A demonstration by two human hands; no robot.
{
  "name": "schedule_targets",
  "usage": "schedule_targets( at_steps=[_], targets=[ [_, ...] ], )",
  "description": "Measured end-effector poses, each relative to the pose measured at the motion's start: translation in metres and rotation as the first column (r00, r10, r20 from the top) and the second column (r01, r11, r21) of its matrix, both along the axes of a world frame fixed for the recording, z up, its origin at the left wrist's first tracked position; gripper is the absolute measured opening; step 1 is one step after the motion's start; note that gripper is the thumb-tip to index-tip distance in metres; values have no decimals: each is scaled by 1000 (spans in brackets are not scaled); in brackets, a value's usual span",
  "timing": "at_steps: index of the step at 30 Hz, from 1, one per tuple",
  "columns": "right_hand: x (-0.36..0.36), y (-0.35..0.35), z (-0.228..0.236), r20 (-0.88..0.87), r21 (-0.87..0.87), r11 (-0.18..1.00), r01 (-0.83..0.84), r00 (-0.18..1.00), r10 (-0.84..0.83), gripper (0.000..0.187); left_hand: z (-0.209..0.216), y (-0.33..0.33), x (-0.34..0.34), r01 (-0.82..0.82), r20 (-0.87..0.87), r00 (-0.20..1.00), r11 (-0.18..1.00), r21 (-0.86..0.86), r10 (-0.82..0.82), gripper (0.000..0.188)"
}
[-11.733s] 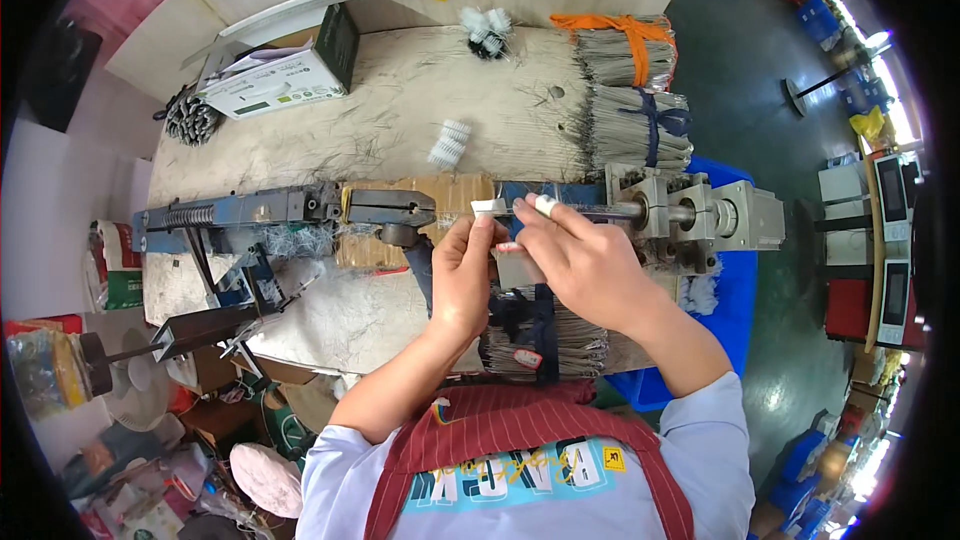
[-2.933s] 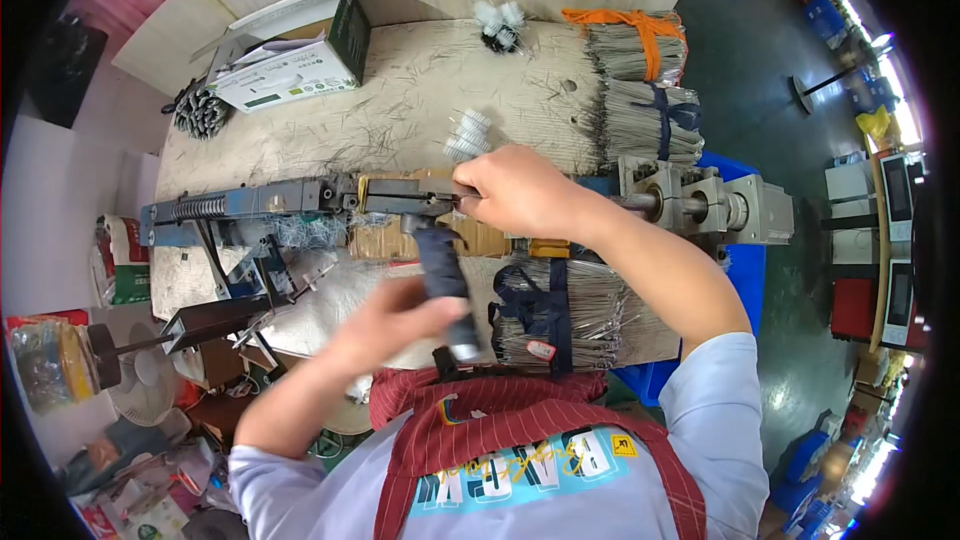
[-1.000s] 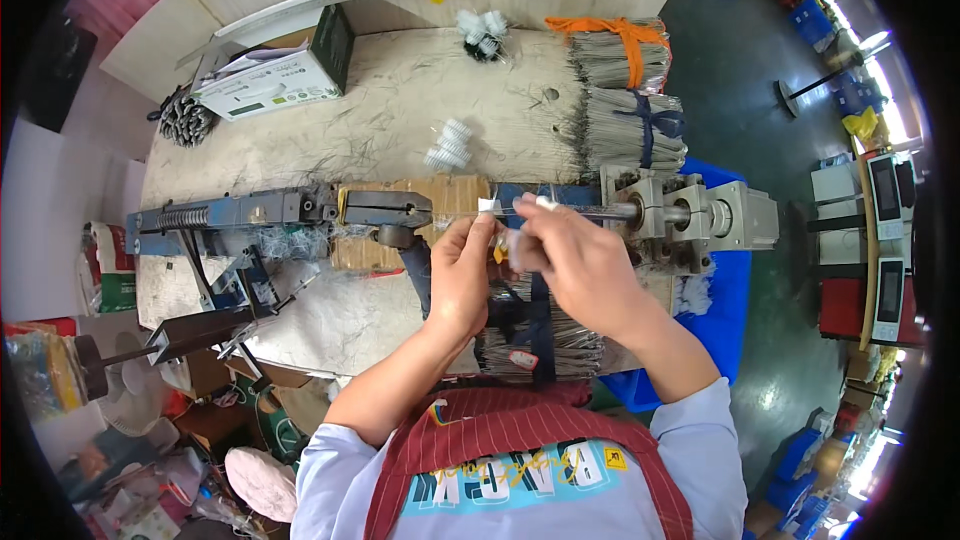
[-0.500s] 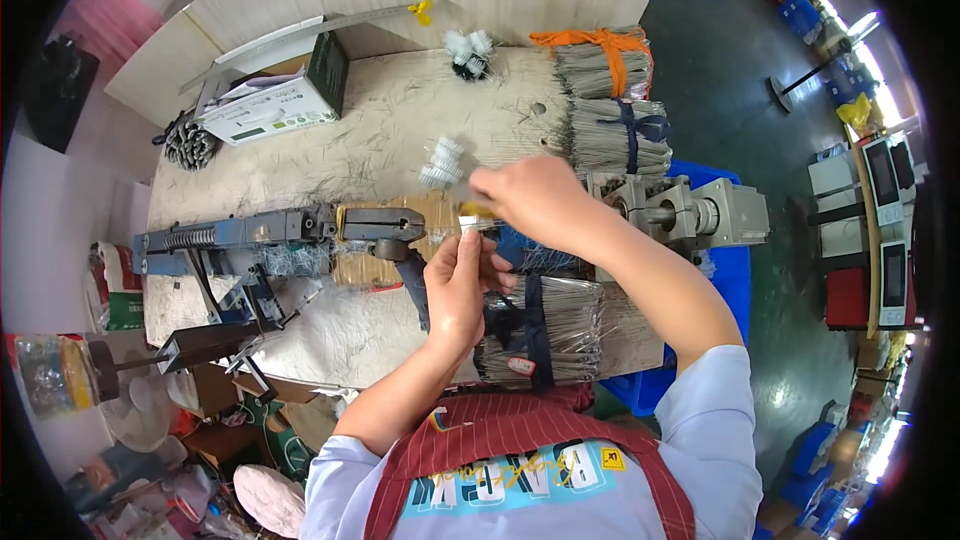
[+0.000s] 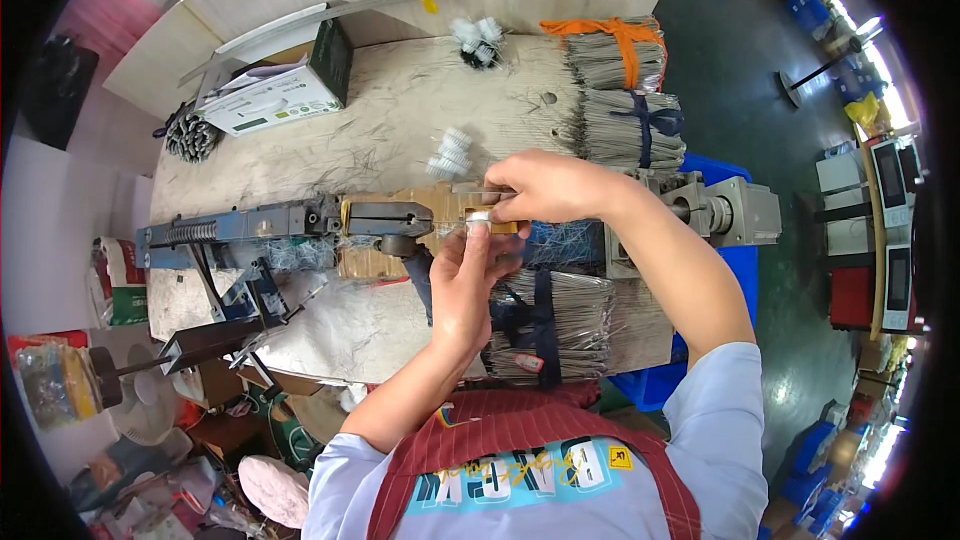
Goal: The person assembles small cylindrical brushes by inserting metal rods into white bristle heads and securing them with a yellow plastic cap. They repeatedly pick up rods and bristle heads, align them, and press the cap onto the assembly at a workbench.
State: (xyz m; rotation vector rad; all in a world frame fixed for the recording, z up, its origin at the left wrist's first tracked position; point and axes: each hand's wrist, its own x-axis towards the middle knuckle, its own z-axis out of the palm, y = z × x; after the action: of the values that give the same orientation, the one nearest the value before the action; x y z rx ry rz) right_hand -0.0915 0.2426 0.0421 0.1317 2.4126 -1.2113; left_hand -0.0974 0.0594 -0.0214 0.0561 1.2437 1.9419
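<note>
Two bare hands meet over the middle of a long metal machine, which lies across a pale wooden surface (image 5: 385, 105). The left hand (image 5: 460, 288) comes up from below, and its grip is clamped on a small white piece (image 5: 479, 217), with the thumb on top. That white piece sits between the two hands, to the right of the machine's dark metal clamp (image 5: 385, 216). The right hand (image 5: 560, 185) reaches in from the right, with its bent fingertips close to the white piece. Its fingers hide what is under them, so I cannot tell if its grip is together or apart. A small yellow piece (image 5: 503, 228) shows just below those fingers. A dark handle (image 5: 418, 280) hangs down from beside the clamp, and a gray motor block (image 5: 750, 212) is at the machine's right end. Behind the hands, a few white bristly rolls (image 5: 450, 154) lie together, and farther back is a black and white bristly bunch (image 5: 478, 42). At the back right lie two bundles of thin wires, one tied with an orange strip (image 5: 620, 32) and one with a dark blue strip (image 5: 645, 125). A third wire bundle (image 5: 587, 325) lies nearer the person, with dark bands around it. An open white and green box (image 5: 275, 105) sits at the back left, beside a dark bundle (image 5: 193, 135).
</note>
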Motion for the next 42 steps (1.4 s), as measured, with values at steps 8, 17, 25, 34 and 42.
schedule_targets(
  at_steps=[8,17,25,34,42],
  targets=[
    [18,5,12,-371,499,863,74,919,136,23,35,-17,-17,-69,463,882,950,305,-85,64],
    [59,-41,10,-651,146,952,271,751,-114,14,32,-25,-19,-132,475,880,948,289,-22,61],
    [52,-56,-8,-771,278,881,383,636,-33,14,34,-28,-19,-82,467,878,931,355,-100,63],
    [58,-72,8,-640,584,736,341,751,160,29,38,-29,-20,-60,414,908,954,293,-69,62],
    [56,-73,15,-572,706,646,290,772,279,35,42,-32,-22,73,317,934,955,288,-167,49]
  ],
)
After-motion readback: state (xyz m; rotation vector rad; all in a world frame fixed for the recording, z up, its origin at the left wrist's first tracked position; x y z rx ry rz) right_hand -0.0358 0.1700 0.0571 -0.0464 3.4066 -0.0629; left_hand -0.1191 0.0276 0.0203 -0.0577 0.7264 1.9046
